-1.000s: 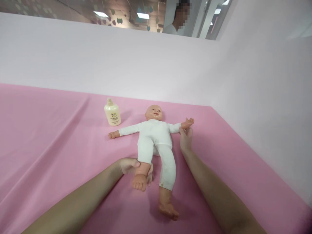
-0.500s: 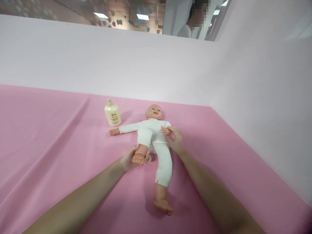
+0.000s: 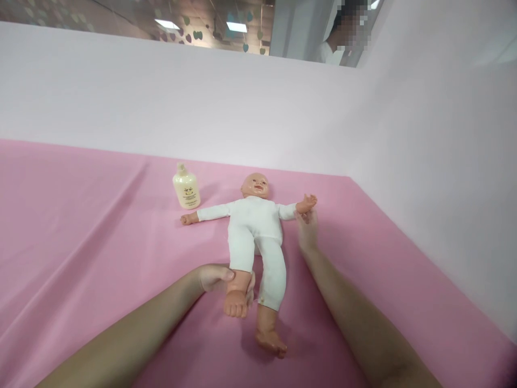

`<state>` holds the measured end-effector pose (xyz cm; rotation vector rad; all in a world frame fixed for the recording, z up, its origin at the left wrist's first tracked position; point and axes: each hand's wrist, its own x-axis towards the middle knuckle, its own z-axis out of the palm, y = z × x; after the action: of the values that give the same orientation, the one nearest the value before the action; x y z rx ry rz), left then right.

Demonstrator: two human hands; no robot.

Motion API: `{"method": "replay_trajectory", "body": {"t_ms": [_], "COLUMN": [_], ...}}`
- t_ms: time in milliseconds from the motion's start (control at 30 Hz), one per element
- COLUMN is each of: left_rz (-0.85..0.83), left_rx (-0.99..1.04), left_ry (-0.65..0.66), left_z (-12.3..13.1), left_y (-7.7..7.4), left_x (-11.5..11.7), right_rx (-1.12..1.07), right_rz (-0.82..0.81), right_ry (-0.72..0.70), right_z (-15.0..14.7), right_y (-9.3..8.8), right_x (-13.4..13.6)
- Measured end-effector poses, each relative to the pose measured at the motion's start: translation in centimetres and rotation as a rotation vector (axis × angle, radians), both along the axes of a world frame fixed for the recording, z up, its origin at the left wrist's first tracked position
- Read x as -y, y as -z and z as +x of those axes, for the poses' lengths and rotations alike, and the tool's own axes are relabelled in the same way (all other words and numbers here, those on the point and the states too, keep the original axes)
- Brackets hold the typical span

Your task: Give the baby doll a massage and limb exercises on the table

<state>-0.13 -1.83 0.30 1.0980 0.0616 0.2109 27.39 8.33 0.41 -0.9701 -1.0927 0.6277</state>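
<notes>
A baby doll (image 3: 255,218) in a white cloth body lies on its back, head away from me and both arms stretched sideways. My left hand (image 3: 226,277) is wrapped around the doll's lower leg on the left, thumb on top and fingers beneath, with that foot raised a little. The doll's other leg lies stretched toward me. At the doll's wrist on the right, my right hand (image 3: 307,229) is closed on the arm from below, its fingers somewhat blurred. A cream pump bottle (image 3: 187,189) stands upright left of the doll's head.
A pink sheet (image 3: 100,231), creased on the left, covers the table. White walls (image 3: 202,102) border it at the back and on the right. Through a window above, a person (image 3: 347,32), hanging heart shapes and ceiling lights show.
My right hand has swung the doll's arm outward from its chest to the right. My left hand has drawn the bent leg toward me, so it lies straighter.
</notes>
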Motion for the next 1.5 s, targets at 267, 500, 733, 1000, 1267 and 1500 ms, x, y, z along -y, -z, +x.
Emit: {"method": "replay_trajectory", "body": {"t_ms": [267, 500, 733, 1000, 1267, 1500], "left_rz": [0.082, 0.124, 0.030, -0.216, -0.387, -0.355], "left_rx": [-0.158, -0.282, -0.129, 0.134, 0.102, 0.089], "left_ry": [0.356, 0.540, 0.418, -0.303, -0.536, -0.463], "left_z": [0.2, 0.3, 0.4, -0.6, 0.1, -0.1], "left_y": [-1.7, -1.7, -1.8, -0.1, -0.7, -0.3], "left_x": [0.2, -0.6, 0.0, -1.2, -1.8, -1.9], "right_rx": [-0.247, -0.286, -0.214, 0.114, 0.743, 0.751], "right_rz": [-0.168, -0.183, -0.180, 0.060, 0.231, 0.243], "right_ry": [-0.005, 0.007, 0.000, -0.017, -0.118, -0.086], "right_z": [2.5, 2.5, 1.5, -1.2, -2.6, -2.3], "right_y": [2.6, 2.6, 1.5, -0.5, -0.6, -0.1], "right_x": [-1.9, -2.1, -1.4, 0.9, 2.6, 2.0]}}
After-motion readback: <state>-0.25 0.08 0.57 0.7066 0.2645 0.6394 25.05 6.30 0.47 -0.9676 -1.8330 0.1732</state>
